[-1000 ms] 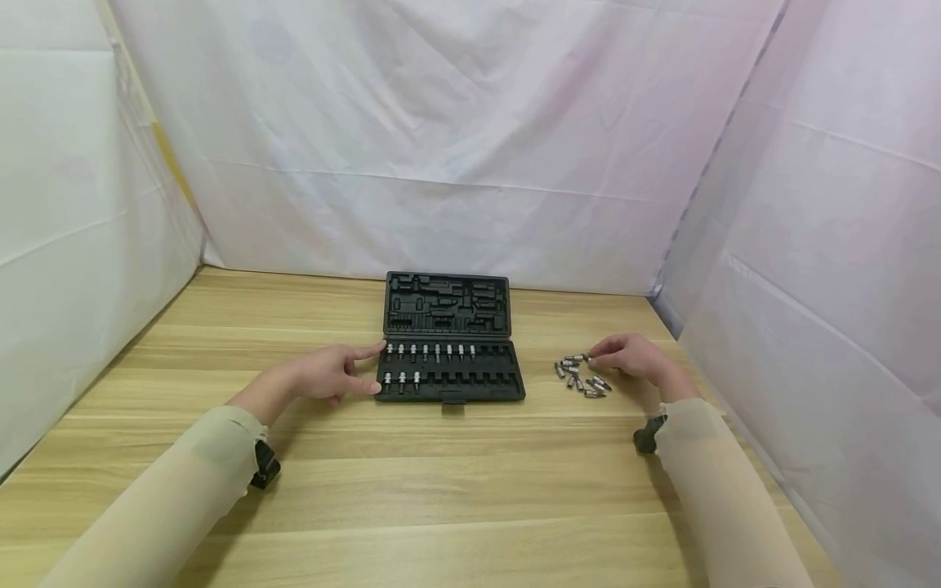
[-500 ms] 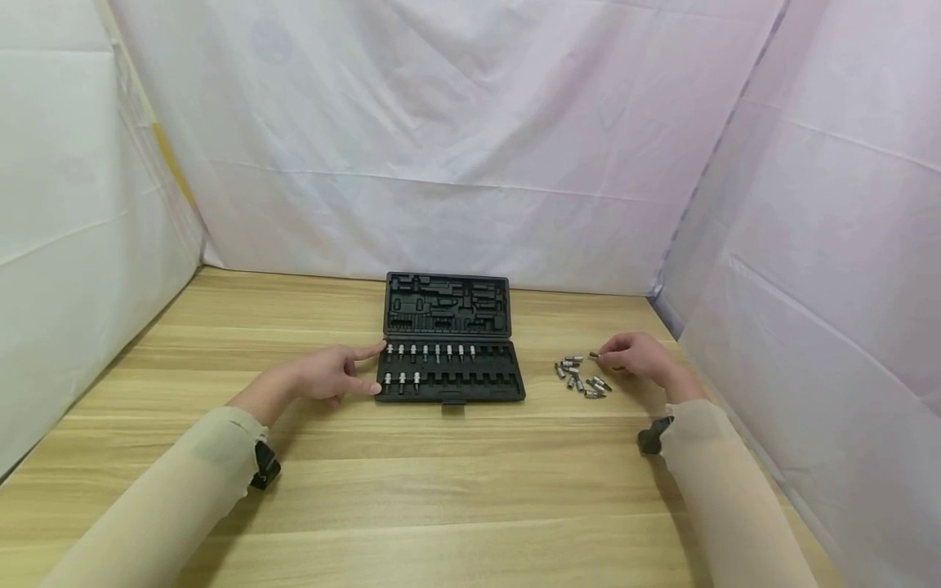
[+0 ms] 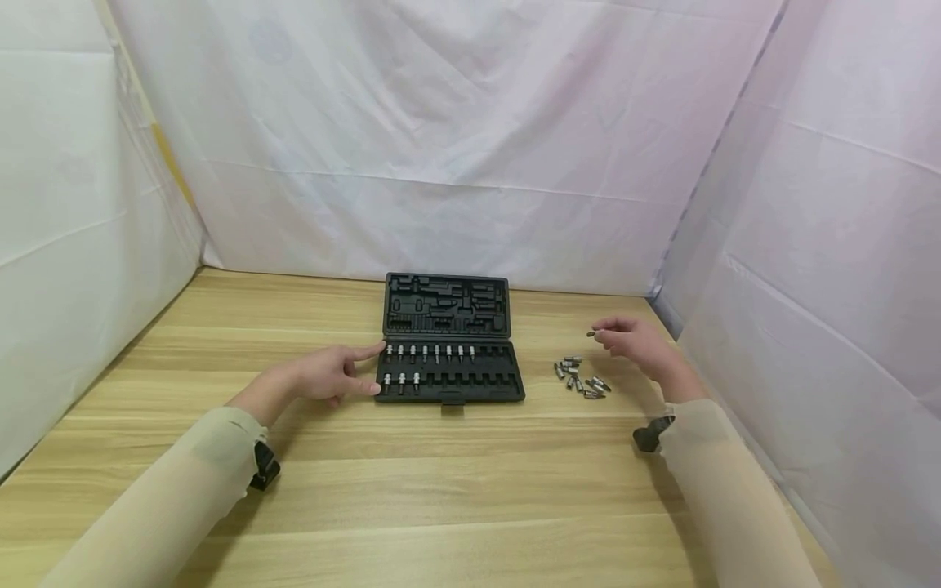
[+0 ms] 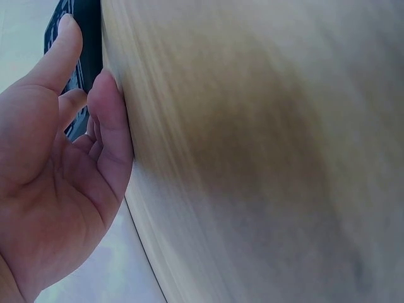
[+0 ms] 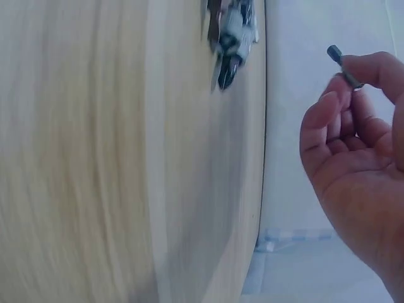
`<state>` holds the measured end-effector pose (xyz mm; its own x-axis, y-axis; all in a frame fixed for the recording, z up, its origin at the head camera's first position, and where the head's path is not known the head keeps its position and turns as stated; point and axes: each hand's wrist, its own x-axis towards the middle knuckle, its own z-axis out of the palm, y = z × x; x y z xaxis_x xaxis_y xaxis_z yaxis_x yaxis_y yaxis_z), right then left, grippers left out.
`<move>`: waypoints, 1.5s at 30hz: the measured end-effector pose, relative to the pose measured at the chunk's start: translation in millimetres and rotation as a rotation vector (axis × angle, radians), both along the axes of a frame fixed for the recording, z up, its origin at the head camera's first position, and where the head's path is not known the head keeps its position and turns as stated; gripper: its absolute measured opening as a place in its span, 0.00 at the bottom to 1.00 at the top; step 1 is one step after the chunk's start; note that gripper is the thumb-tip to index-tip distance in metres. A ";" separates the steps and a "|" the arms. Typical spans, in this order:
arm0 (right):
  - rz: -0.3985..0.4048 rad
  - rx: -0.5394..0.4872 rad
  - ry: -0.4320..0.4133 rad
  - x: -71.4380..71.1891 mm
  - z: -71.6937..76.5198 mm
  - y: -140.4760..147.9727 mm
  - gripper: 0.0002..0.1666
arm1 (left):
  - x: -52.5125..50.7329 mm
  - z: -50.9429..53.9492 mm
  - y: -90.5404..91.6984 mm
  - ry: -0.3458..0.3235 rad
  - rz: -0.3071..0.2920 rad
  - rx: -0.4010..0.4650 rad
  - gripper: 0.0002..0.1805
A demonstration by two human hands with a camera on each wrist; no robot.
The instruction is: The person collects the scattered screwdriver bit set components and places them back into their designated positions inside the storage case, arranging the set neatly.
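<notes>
Holding bits (image 3: 425,351): open black case (image 3: 481,393), eight upper row, three lower.

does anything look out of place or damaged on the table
The loose metal bits lie jumbled on the table right of the open case, unlike the neat rows of bits inside it; no damage shows, though they're small.

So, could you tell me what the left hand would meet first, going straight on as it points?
Most likely the open black case: the left hand appears to touch its left edge, though exact contact is unclear.
</notes>
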<state>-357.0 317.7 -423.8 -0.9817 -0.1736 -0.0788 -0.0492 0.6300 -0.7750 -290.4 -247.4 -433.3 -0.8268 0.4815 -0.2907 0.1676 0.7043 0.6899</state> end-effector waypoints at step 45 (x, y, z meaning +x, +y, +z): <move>0.212 -0.204 -0.024 -6.3 -0.1 -131.7 0.27 | -0.7 -0.2 -1.0 -0.011 -0.005 0.007 0.52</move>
<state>-363.4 186.0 -423.9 -0.9202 -0.3889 -0.0439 -0.1431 0.4386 -0.8872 -291.1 -248.4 -433.5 -0.8214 0.4874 -0.2962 0.1634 0.6987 0.6965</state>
